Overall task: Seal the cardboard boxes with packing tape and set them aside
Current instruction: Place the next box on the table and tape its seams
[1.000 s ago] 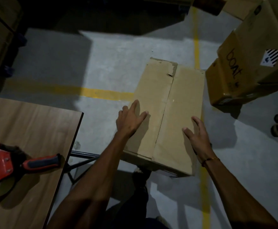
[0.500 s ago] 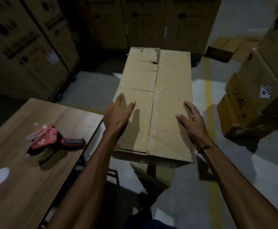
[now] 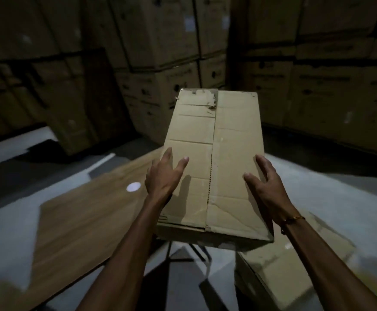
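Observation:
A long brown cardboard box (image 3: 232, 140) is held up in front of me, its top flaps closed with a bare centre seam and a torn far-left corner. My left hand (image 3: 164, 176) presses its left edge with straight fingers, thumb on the top flap. My right hand (image 3: 265, 182), a bracelet at its wrist, presses the right edge the same way. The box's near end hangs above the right edge of the wooden table (image 3: 82, 221). No tape dispenser is in view.
Tall stacks of large cartons (image 3: 160, 52) fill the dark background. Another cardboard box (image 3: 272, 277) lies on the grey floor at the lower right. Black table legs (image 3: 196, 252) show under the held box. A small white spot (image 3: 133, 187) marks the tabletop.
The box has risen from the floor to chest height between both hands. The view has swung up toward the carton stacks, and the red tape dispenser has left the frame.

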`<state>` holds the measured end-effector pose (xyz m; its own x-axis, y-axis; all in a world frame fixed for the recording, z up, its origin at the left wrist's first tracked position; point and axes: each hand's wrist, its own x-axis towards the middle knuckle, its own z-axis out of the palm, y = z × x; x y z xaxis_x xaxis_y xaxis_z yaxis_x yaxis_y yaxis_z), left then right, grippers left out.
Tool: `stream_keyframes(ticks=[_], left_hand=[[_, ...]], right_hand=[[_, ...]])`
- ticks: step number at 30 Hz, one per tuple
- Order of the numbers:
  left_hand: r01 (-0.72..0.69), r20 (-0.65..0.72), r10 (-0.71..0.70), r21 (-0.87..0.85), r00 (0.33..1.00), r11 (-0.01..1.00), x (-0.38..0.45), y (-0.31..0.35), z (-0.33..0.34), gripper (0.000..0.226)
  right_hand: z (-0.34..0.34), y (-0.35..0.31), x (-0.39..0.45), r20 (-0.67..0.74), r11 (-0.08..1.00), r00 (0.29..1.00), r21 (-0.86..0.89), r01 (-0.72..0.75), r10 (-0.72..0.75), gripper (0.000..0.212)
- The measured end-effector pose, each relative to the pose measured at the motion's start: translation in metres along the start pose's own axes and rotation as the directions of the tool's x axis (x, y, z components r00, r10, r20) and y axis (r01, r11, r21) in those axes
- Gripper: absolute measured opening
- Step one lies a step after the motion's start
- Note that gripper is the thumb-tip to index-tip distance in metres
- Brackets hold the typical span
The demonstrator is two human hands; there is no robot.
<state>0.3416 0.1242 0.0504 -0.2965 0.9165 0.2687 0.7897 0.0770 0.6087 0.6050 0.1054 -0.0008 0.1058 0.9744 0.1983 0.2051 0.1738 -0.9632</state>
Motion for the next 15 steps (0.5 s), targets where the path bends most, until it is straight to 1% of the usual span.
stream_keyframes(ticks=[3,5,8,9,11,13,15], left_hand=[[0.122,-0.048,-0.121,0.009,0.992,0.993,-0.015,-0.046,-0.039,0.079],[0.201,-0.082,-0.199,0.013,0.977,0.979,-0.027,-0.076,-0.064,0.082],[0.325,-0.133,-0.318,0.027,0.939,0.945,-0.044,-0.116,-0.096,0.083],[0.358,-0.143,-0.35,0.033,0.926,0.933,-0.05,-0.128,-0.105,0.084],[0.411,-0.141,-0.403,0.031,0.904,0.911,-0.063,-0.152,-0.123,0.087],[0.443,-0.104,-0.44,0.005,0.892,0.897,-0.075,-0.176,-0.137,0.091],[0.455,-0.06,-0.455,-0.018,0.889,0.89,-0.085,-0.195,-0.149,0.09]], right_hand=[[0.046,-0.017,-0.004,0.158,0.999,0.987,0.041,0.016,-0.022,0.072],[0.077,-0.027,-0.006,0.265,0.998,0.964,0.051,0.021,-0.034,0.078],[0.121,-0.035,-0.007,0.401,0.999,0.915,0.027,0.043,-0.05,0.099],[0.136,-0.038,-0.008,0.442,0.999,0.895,0.015,0.051,-0.052,0.103],[0.166,-0.043,-0.01,0.513,0.998,0.857,0.009,0.057,-0.053,0.096],[0.192,-0.051,-0.015,0.576,0.999,0.816,0.03,0.025,-0.038,0.088],[0.215,-0.052,-0.016,0.625,1.0,0.78,0.016,0.005,-0.014,0.09]])
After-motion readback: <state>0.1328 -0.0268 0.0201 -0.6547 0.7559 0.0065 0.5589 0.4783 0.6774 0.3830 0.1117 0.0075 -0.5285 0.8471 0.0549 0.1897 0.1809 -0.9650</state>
